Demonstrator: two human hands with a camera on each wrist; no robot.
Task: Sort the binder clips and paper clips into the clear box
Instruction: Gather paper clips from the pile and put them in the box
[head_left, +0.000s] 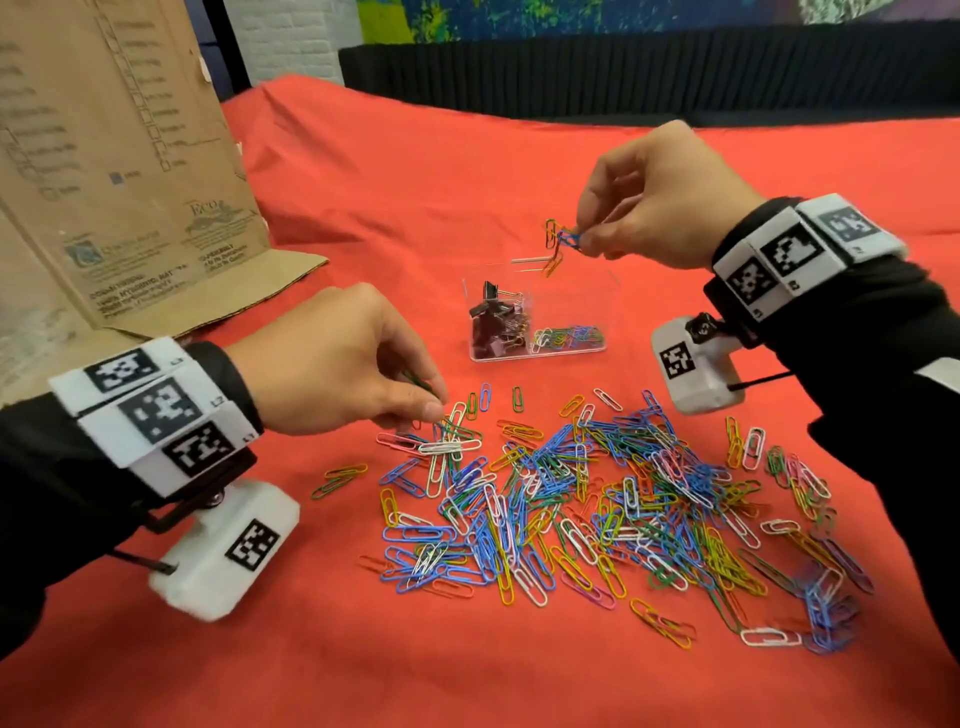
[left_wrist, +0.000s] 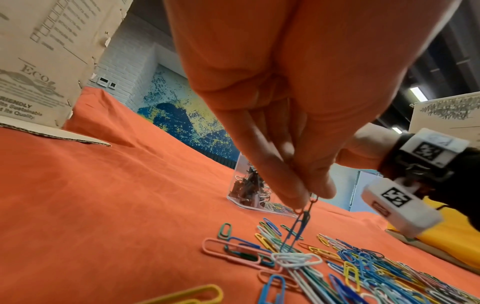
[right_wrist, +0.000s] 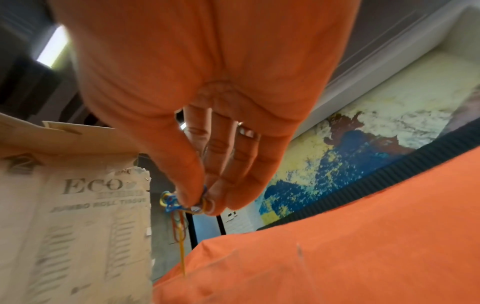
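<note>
Your left hand (head_left: 343, 364) sits low at the near-left edge of the big heap of coloured wire paper clips (head_left: 613, 499), thumb and fingertips pressed together on a few clips, a blue one (left_wrist: 298, 228) among them, which hang from the pinch down into the heap; your right hand (head_left: 660, 202) is raised above the far edge of the small clear plastic box (head_left: 540, 317), its thumb and fingers pinching a tangled bunch of yellow, blue and orange paper clips (head_left: 558, 244) that dangles below the fingertips; the ring and little fingers curl loosely beside the pinch; the clear box stands on the red cloth (head_left: 415, 171) beyond the heap, between your two hands, with the black binder clips (head_left: 493, 322) piled in its left part and a shallow layer of coloured paper clips (head_left: 571, 335) in its right part; the heap spreads across the cloth in front of you, with stray clips lying apart at its left and right edges; a flattened brown cardboard carton with printed text (head_left: 114, 171) stands propped at the far left of the cloth; each wrist carries a white band with black-and-white square markers and a white camera block beneath it.
</note>
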